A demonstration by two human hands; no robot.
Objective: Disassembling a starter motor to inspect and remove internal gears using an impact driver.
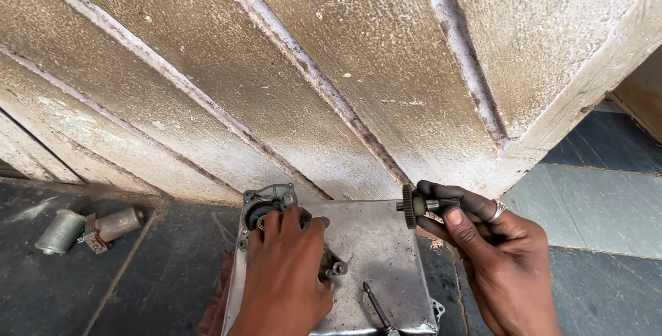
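Observation:
My right hand [496, 253] grips a small black gear on a short metal shaft [414, 205], held up above the right end of a shiny metal tray [386, 239] that lies on the floor. My left hand [286, 267] rests on a grey metal motor housing [265, 205] at the tray's left end, fingers curled over its round opening. A ring shows on a finger of my right hand. A screwdriver [378, 307] lies on the tray between my hands, tip pointing away from me.
A cylindrical motor part with a rusty end [89, 229] lies on the dark tiled floor at the left. A worn, panelled wooden door [331, 67] rises right behind the tray. Grey tiles [600, 205] spread to the right.

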